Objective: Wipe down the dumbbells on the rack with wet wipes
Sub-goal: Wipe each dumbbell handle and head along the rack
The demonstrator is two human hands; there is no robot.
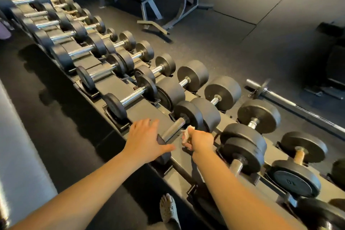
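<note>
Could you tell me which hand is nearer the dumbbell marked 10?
Right. The right hand, gripping a wipe, is left of the marked dumbbell; the left hand lies farther left.

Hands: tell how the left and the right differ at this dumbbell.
The left hand is open with its fingers spread; the right hand is curled. The left hand holds nothing; the right hand grips a white wipe. Both reach toward the same dumbbell.

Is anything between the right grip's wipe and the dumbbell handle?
Nothing visible does. The wipe in the right grip sits just beside the bare chrome handle; the left grip covers the near head.
</note>
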